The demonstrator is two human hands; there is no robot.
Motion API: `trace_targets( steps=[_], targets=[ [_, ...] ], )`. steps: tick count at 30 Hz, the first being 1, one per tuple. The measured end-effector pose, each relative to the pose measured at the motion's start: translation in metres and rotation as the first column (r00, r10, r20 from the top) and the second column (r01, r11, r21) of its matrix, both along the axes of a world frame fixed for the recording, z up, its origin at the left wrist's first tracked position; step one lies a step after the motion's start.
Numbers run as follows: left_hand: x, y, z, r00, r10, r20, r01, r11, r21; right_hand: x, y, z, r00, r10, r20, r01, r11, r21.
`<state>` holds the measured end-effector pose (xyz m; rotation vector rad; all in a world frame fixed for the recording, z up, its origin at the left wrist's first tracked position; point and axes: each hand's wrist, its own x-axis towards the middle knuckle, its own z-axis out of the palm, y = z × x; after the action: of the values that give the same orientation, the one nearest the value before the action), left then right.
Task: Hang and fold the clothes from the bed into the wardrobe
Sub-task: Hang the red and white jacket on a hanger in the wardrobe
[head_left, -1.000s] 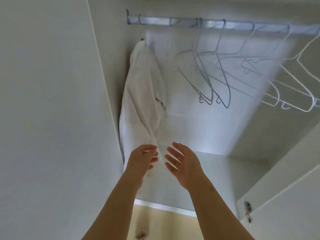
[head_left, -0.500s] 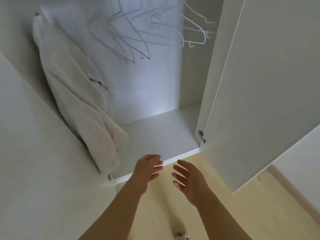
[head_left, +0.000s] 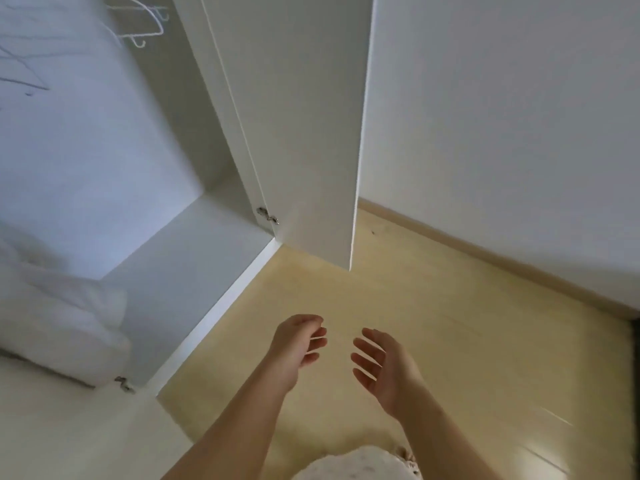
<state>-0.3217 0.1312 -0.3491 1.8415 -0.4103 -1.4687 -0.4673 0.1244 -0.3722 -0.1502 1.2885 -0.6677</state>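
**Both hands empty over the floor, garment inside the wardrobe**

Here is the left hand (head_left: 298, 344) held out over the pale yellow wooden floor (head_left: 433, 299). Its fingers (head_left: 317, 336) are loosely curled and hold nothing. Just beside it is the right hand (head_left: 384, 368), palm turned inward, fingers (head_left: 367, 355) spread and relaxed, also holding nothing. The two hands are near each other but apart.

Far to the left of the fingers is the fluffy white fabric garment (head_left: 62, 323), soft, thick and blurred. It sits inside the white smooth-panelled wardrobe (head_left: 194, 271). Its long axis slants from the left edge of the view down towards the right. It ends in a bulky rounded fold just above a small metal hinge (head_left: 124, 384).

Up and to the left of the fingers, thin white wire hangers (head_left: 145, 19) show at the top of the wardrobe. Straight above the fingers, a flat white wardrobe door (head_left: 304, 133) stands open, edge towards us, with a second metal hinge (head_left: 267, 215) at its foot. Between the left fingers and the garment run the wardrobe's bare floor panel and its white front lip.

To the upper right of the fingers, a plain white wall (head_left: 502, 116) meets the floor along a light wooden skirting board (head_left: 485, 251). Below the hands, a pale speckled fabric (head_left: 363, 465) sits at the bottom edge.
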Motion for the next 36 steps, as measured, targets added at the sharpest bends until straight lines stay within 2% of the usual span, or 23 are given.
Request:
trace_targets(
  steps=[7,14,21,26,31,36],
  targets=[
    [-0.136,0.008,0.002,0.945,-0.326,0.035,0.326,0.945,-0.012,-0.135,0.06,0.006,0.947,-0.322,0.009,0.322,0.947,-0.013],
    [-0.334,0.061,-0.012,0.773,-0.633,-0.053,0.633,0.774,-0.009,-0.319,0.159,0.001,0.759,-0.648,-0.062,0.648,0.761,-0.021],
    [-0.503,0.126,-0.011,0.596,-0.797,-0.099,0.799,0.6,-0.028,-0.458,0.253,0.01,0.592,-0.8,-0.098,0.8,0.598,-0.052],
    [-0.582,0.162,-0.003,0.459,-0.885,-0.083,0.887,0.462,-0.015,-0.519,0.304,0.012,0.452,-0.89,-0.062,0.888,0.456,-0.055],
    [-0.654,0.176,-0.006,0.336,-0.94,-0.051,0.942,0.336,0.003,-0.568,0.326,0.003,0.326,-0.944,-0.052,0.945,0.327,-0.012],
    [-0.736,0.166,-0.01,0.243,-0.97,-0.027,0.97,0.243,-0.002,-0.64,0.314,0.003,0.25,-0.967,-0.049,0.967,0.252,-0.039]
  ],
)
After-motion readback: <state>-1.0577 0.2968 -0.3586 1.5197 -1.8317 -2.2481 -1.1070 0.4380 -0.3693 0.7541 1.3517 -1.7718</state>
